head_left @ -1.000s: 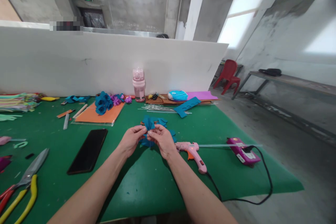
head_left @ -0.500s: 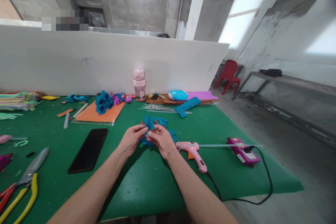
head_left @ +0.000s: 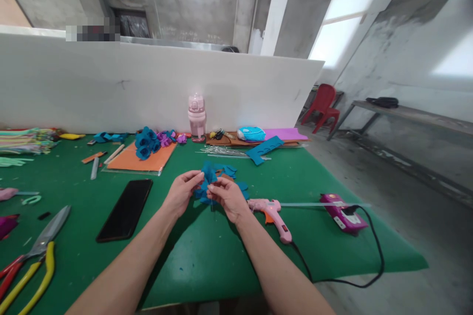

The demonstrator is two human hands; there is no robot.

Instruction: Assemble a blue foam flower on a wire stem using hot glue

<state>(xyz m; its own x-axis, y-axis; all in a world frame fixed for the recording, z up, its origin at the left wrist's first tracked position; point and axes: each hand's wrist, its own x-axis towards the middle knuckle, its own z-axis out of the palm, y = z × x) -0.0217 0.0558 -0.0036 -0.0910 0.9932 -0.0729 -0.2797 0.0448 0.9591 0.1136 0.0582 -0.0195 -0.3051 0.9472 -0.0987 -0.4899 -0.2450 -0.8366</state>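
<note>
Between my hands, a blue felt flower [head_left: 209, 172] is held upright above the table, with a thin wire stem poking out below my right fingers. My left hand [head_left: 184, 190] pinches the left edge of its petals between thumb and fingers. Closed around its base is my right hand [head_left: 227, 198]; the fingertips hide part of the base. Just behind and beneath the flower lie loose blue felt pieces [head_left: 229, 171], some brown bits among them. A pink glue gun [head_left: 271, 211] rests right of my right hand, a clear glue stick in its back end.
Left of my arms lie a black phone [head_left: 124, 210] and large scissors [head_left: 42, 246]. Finished blue flowers [head_left: 147, 142] sit on orange felt [head_left: 123, 160]. A pink bottle [head_left: 197, 119] stands against the white partition [head_left: 158, 83]. The glue gun's cord runs to a purple power box [head_left: 343, 214].
My left hand has shifted slightly left along the flower's petals, and its fingertips are now farther from my right hand. The right hand keeps its grip at the base.
</note>
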